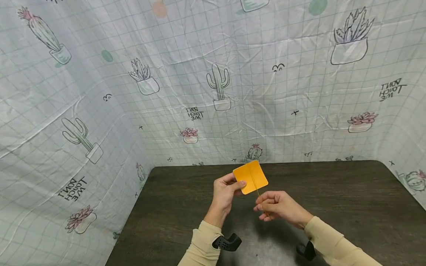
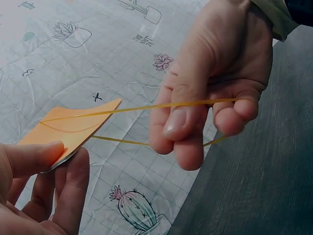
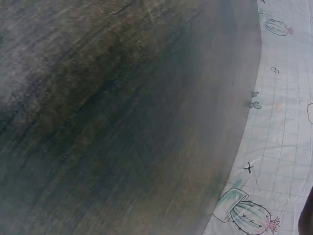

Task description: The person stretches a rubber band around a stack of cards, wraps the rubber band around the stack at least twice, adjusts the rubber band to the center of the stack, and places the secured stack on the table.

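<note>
Orange card [image 1: 260,178] in left hand [image 1: 223,194]

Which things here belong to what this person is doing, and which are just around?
In use:
flat orange square with rounded corners, held by the left hand
thin yellow elastic-looking band, looped around the square and stretched by the right hand

Just around:
dark wood-grain table
white cactus-print sheet
black wrist devices, worn, not handled
</note>
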The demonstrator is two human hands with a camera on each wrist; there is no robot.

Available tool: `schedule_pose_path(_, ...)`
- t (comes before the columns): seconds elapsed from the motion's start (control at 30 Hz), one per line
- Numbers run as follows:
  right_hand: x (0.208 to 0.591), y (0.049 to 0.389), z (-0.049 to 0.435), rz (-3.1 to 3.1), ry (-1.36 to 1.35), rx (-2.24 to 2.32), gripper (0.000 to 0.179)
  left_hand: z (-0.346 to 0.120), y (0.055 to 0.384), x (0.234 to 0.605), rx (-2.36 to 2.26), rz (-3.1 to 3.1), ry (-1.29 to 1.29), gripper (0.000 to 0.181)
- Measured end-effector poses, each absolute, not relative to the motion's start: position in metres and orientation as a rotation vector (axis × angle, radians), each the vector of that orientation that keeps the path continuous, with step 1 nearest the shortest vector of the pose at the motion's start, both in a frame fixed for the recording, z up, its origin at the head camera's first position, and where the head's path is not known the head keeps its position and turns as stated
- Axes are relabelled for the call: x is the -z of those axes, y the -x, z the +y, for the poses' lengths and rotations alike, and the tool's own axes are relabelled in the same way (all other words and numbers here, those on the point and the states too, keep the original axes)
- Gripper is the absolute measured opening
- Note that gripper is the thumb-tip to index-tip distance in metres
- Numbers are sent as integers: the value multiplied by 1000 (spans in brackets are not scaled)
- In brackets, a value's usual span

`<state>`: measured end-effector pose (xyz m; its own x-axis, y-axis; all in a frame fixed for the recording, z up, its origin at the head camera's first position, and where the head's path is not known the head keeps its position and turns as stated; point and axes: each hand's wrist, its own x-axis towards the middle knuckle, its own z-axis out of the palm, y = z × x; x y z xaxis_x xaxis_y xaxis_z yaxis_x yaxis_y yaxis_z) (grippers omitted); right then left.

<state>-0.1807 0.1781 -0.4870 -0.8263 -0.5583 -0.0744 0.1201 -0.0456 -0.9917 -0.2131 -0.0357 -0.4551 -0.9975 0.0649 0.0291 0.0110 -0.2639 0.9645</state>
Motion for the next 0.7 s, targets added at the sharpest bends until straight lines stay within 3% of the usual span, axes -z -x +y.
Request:
schedule_pose_path(0.4, 495, 170, 168, 1915, 689, 1901, 22, -33, 217, 453, -2478, 1850, -22, 28)
schedule_pose_path(0.7, 498, 157, 152, 2308, 1009, 1899, 19, -32, 218, 452, -2489, 1782, -7, 30)
